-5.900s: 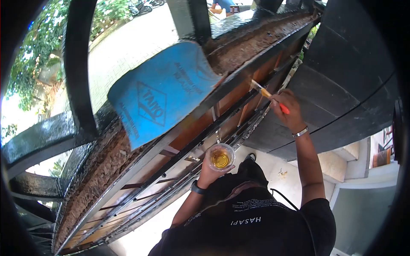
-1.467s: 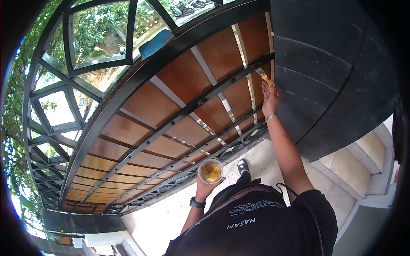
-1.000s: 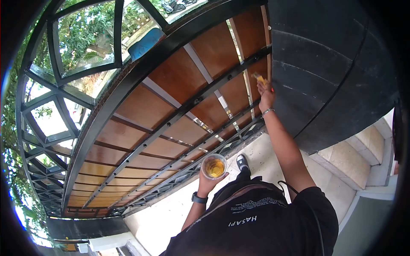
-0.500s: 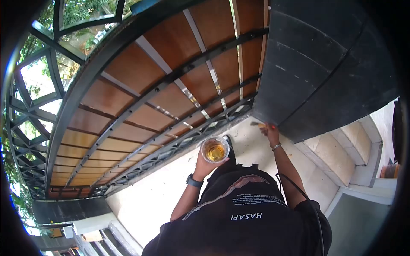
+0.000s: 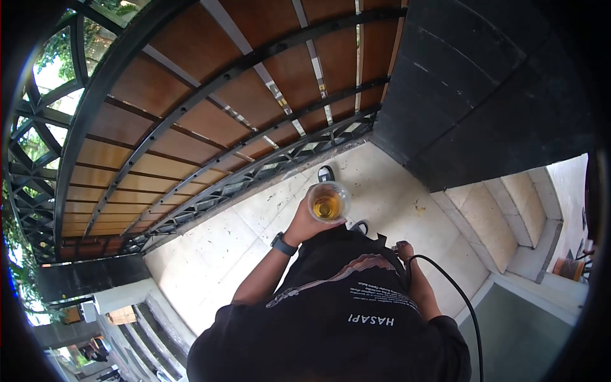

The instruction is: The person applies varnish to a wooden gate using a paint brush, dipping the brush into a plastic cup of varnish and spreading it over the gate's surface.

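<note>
My left hand (image 5: 307,219) is wrapped round a clear plastic cup (image 5: 329,202) with amber liquid at its bottom; a dark watch sits on that wrist. Low at my right side, beside the black shirt (image 5: 363,305), is my right hand (image 5: 403,249). It is small and partly hidden, and whether it holds anything cannot be made out. Shoes show on the floor just beyond the cup and beneath it.
A slatted brown and black metal gate (image 5: 223,121) runs along the left and front. A black panel (image 5: 471,95) stands at the right, above beige steps (image 5: 484,223). Pale floor tiles (image 5: 242,229) lie below. A black cable (image 5: 455,286) hangs at my right.
My right hand, earlier stretched forward with a small brush-like item, has dropped back beside my body. The cup has shifted slightly right and up in view. More floor and both shoes now show.
</note>
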Demonstrator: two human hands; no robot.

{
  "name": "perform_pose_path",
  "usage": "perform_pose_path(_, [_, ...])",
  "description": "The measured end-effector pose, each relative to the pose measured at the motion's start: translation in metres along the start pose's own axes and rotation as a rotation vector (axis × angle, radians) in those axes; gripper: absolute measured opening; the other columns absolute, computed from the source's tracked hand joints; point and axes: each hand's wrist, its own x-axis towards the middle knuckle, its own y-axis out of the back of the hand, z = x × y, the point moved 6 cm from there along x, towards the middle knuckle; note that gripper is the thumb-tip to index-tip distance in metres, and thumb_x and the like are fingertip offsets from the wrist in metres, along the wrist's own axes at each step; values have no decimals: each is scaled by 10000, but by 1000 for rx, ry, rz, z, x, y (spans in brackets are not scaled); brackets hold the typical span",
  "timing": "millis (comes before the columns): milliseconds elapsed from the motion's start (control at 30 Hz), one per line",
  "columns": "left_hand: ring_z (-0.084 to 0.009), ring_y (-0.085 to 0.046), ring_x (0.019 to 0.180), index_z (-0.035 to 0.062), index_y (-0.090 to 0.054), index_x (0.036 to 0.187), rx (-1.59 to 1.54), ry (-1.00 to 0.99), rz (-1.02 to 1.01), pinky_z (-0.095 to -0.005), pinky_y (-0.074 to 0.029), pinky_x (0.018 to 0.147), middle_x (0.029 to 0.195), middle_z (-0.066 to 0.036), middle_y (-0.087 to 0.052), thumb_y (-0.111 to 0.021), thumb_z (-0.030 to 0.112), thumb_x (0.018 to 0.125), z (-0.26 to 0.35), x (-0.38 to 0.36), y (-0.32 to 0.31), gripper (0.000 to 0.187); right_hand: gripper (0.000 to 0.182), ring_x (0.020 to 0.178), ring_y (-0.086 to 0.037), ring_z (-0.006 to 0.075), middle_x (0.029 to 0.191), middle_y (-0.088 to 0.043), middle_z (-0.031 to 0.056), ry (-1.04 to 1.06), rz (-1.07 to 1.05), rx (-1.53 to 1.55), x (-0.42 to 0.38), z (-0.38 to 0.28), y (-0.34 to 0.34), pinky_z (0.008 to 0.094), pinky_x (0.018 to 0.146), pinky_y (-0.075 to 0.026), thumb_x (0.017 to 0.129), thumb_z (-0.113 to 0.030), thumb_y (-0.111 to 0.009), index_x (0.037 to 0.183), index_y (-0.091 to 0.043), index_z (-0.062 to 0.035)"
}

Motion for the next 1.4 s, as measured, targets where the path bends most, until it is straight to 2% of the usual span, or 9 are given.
perform_pose_path(67, [-213, -582, 1155, 44, -494, 1306, 60, -53, -89, -340, -452, 1018, 1220, -88, -602, -951, 197, 620, 8, 7, -16, 839, 334, 683, -721, 242, 857, -725, 146, 60, 167, 186, -32, 8, 1, 374, 577, -575, 922, -359, -655, 1052, -676, -51])
perform_pose_path(200, [-212, -574, 1167, 36, -484, 1313, 27, -129, -207, -336, -448, 1024, 1248, -96, -573, -952, 202, 618, 10, 22, -47, 855, 362, 777, -732, 233, 890, -730, 168, 184, 405, -114, -14, 75, -9, 370, 707, -580, 957, -379, -604, 1159, -679, -88])
perform_pose_path(433, [-222, -581, 1159, 30, -458, 1330, -44, -149, -337, -329, -447, 1023, 1224, -116, -582, -947, 252, 627, 15, 34, -65, 884, 343, 725, -709, 225, 831, -723, 149, 43, 476, 76, -40, 38, 37, 370, 685, -556, 969, -338, -576, 1155, -673, -67])
perform_pose_path(567, [-221, -584, 1154, 27, -458, 1331, -32, -173, -336, -333, -451, 1017, 1211, -117, -589, -942, 258, 635, 12, 41, -53, 879, 258, 672, -673, 164, 784, -703, 106, 243, 563, 396, -54, -55, 91, 293, 624, -529, 999, -208, -557, 1090, -668, 7])
perform_pose_path(667, [-224, -588, 1151, 26, -459, 1335, 33, -178, -287, -337, -453, 1014, 1203, -117, -589, -937, 261, 643, 12, 45, -36, 873, 296, 720, -670, 136, 812, -704, 98, 484, 613, 466, -93, -163, 140, 262, 649, -512, 1022, -207, -523, 1214, -597, 6])
perform_pose_path(900, [-236, -597, 1114, 37, -457, 1356, 73, -205, -199, -353, -460, 1007, 1161, -125, -589, -929, 246, 660, 19, 52, -9, 866, 247, 724, -654, 123, 834, -699, 78, 895, 595, 610, -173, -352, 192, 258, 680, -501, 1026, -172, -515, 1175, -594, 7])
perform_pose_path(1067, [-238, -591, 1102, 25, -463, 1353, 61, -204, -206, -351, -451, 1001, 1149, -123, -587, -925, 263, 661, 20, 46, -12, 865, 196, 697, -623, 102, 780, -655, 47, 955, 474, 565, -165, -394, 179, 248, 680, -504, 1013, -124, -536, 1097, -632, 24])
perform_pose_path(1333, [-238, -611, 1074, 25, -487, 1328, 70, -235, -162, -340, -470, 961, 1119, -108, -607, -929, 296, 649, 31, 24, -10, 854, 282, 662, -634, 137, 756, -655, 64, 885, 370, 681, -167, -400, 145, 270, 666, -522, 1014, -229, -540, 1072, -639, 29])
perform_pose_path(1400, [-244, -615, 1062, 23, -487, 1328, 102, -259, -133, -343, -475, 953, 1102, -111, -611, -929, 306, 647, 32, 21, -8, 860, 334, 743, -666, 160, 993, -674, 112, 841, 352, 676, -171, -395, 145, 295, 686, -547, 1027, -255, -524, 1144, -609, 47])
